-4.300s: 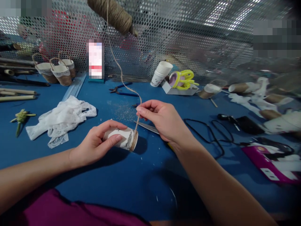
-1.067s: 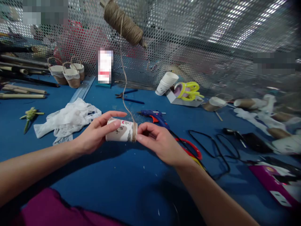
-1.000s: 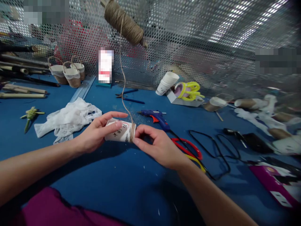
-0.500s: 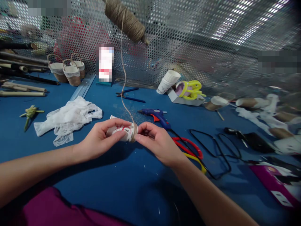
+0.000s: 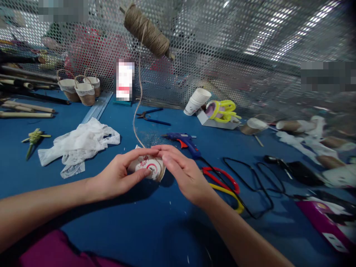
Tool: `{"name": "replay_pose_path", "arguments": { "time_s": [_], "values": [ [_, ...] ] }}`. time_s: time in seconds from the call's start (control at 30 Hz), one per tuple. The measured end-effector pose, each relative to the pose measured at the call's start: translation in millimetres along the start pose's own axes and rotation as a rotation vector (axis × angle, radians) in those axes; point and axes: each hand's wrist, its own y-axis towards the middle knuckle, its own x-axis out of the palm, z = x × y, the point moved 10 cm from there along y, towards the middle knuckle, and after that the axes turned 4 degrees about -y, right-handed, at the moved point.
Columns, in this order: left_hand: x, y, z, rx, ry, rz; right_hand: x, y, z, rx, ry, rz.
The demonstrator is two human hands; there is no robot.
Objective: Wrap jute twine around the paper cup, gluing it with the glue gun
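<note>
My left hand [image 5: 119, 177] grips a small white paper cup [image 5: 147, 167] lying on its side just above the blue table [image 5: 155, 222]. A band of jute twine wraps the cup's end. My right hand [image 5: 182, 172] lies over that end with its fingers pressed together on the wrapped band. A slack strand of twine [image 5: 137, 107] runs from the cup up to the twine spool [image 5: 147, 31] hanging on the perforated metal screen.
A blue glue gun [image 5: 183, 141] and red and yellow scissors [image 5: 222, 181] lie just right of my hands, with a black cable [image 5: 256, 181] beyond. White lace [image 5: 79, 142] lies left. Finished little baskets [image 5: 79, 89], pliers [image 5: 151, 115], stacked cups [image 5: 196, 100] stand farther back.
Both hands have lowered the cup towards the table. My right hand moved over the cup's wrapped end. The twine strand, taut before, now hangs slack and bows left.
</note>
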Motion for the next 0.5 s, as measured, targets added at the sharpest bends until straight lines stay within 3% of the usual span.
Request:
{"name": "replay_pose_path", "arguments": {
  "time_s": [0.27,0.5],
  "values": [
    [-1.1,-3,-4,-0.008,0.079,-0.003,9,0,10,0.127,0.199,-0.083],
    [-1.8,-1,-8,-0.073,0.075,0.024,3,-6,-16,-0.167,-0.210,0.033]
  ]
}}
